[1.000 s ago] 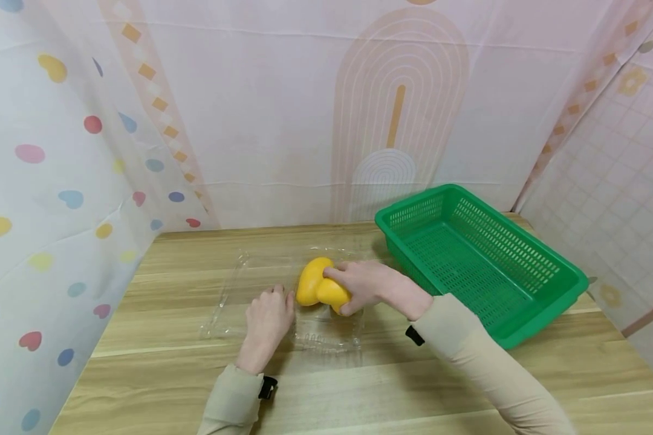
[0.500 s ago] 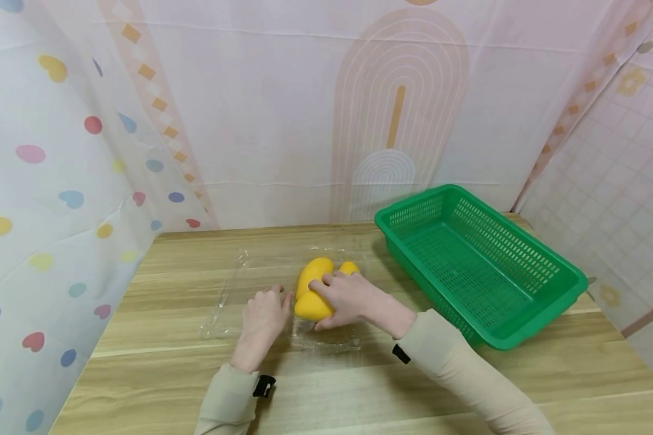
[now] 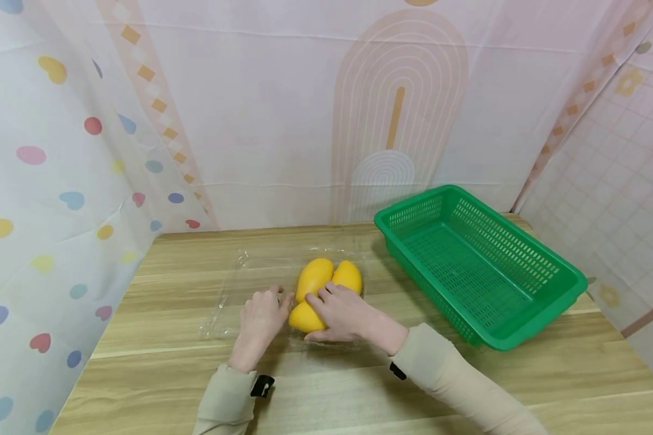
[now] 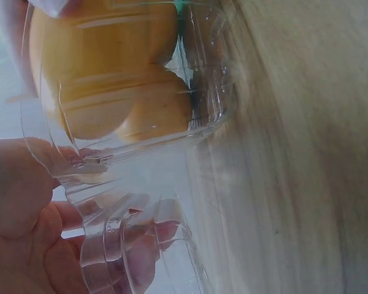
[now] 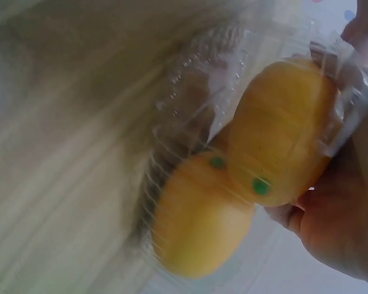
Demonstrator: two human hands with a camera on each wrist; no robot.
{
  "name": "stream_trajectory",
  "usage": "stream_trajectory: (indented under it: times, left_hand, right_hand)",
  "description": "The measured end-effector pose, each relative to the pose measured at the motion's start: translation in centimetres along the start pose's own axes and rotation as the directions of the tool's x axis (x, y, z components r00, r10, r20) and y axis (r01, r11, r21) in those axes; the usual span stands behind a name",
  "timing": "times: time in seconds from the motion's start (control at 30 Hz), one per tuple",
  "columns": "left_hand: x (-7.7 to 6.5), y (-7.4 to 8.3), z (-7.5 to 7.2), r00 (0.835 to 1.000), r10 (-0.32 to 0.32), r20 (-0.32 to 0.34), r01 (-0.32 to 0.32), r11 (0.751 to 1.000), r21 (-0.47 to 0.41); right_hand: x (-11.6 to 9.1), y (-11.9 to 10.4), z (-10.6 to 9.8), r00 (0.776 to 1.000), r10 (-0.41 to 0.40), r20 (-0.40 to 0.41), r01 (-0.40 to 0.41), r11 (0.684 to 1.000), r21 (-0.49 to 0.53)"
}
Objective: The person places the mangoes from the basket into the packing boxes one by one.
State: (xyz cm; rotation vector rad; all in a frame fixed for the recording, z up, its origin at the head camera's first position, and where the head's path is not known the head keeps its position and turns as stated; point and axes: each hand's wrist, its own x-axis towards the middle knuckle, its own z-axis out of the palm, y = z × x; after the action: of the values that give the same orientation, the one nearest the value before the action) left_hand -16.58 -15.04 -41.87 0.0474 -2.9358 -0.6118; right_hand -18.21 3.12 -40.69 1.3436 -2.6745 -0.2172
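Three yellow mangoes are in one half of a clear plastic clamshell box (image 3: 234, 308). At the back of it lie the left mango (image 3: 314, 279) and the right mango (image 3: 348, 276), side by side. My right hand (image 3: 340, 315) grips the front mango (image 3: 306, 318), which lies slantwise at the near side; its right end is hidden under the fingers. At the fold between the box's two halves, my left hand (image 3: 262, 320) holds the plastic. The left wrist view shows its fingers (image 4: 141, 260) behind the clear wall. Through the plastic, the right wrist view shows green marks on the mangoes.
A green perforated basket (image 3: 544, 248) stands to the right of the box, with nothing seen inside. The wood-grain table (image 3: 326, 393) carries everything. Patterned cloth (image 3: 272, 121) hangs behind and on both sides.
My right hand has brought the front mango left and toward me, down into the near side of the box. The right mango has come into view behind it. My left hand has barely shifted.
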Motion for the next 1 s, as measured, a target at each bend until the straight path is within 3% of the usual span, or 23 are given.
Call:
stream_trajectory:
  times: [0.23, 0.47, 0.6, 0.67, 0.77, 0.9, 1.0]
  left_hand:
    - [0.0, 0.0, 0.0, 1.000, 0.009, -0.002, -0.009, 1.000, -0.002]
    - [0.0, 0.0, 0.0, 1.000, 0.010, -0.004, -0.010, 1.000, -0.007]
    - [-0.1, -0.1, -0.1, 1.000, 0.018, -0.004, -0.019, 0.999, -0.041]
    - [0.0, -0.2, -0.3, 1.000, 0.016, -0.012, -0.017, 0.998, -0.064]
    - [0.2, -0.8, -0.9, 1.000, 0.006, -0.025, -0.008, 0.997, -0.082]
    - [0.6, -2.2, -1.9, 0.998, -0.011, -0.057, 0.009, 0.999, -0.034]
    - [0.9, -3.5, -2.7, 0.997, -0.027, -0.069, 0.027, 1.000, 0.002]
  right_hand:
    - [-0.1, -0.5, 0.7, 0.998, 0.044, 0.051, -0.047, 0.997, 0.067]
    - [-0.4, 0.1, 0.8, 0.995, 0.079, -0.063, -0.070, 0.989, 0.131]
    - [-0.8, 1.0, 0.8, 0.978, 0.159, -0.132, -0.133, 0.973, 0.187]
    - [-1.1, 1.5, 0.9, 0.961, 0.230, -0.151, -0.192, 0.954, 0.229]
    - [-1.6, 2.4, 1.3, 0.917, 0.354, -0.186, -0.292, 0.911, 0.290]
    - [-2.5, 3.5, 1.7, 0.837, 0.501, -0.219, -0.396, 0.832, 0.388]
    - [-3.1, 4.1, 2.0, 0.793, 0.580, -0.186, -0.448, 0.762, 0.468]
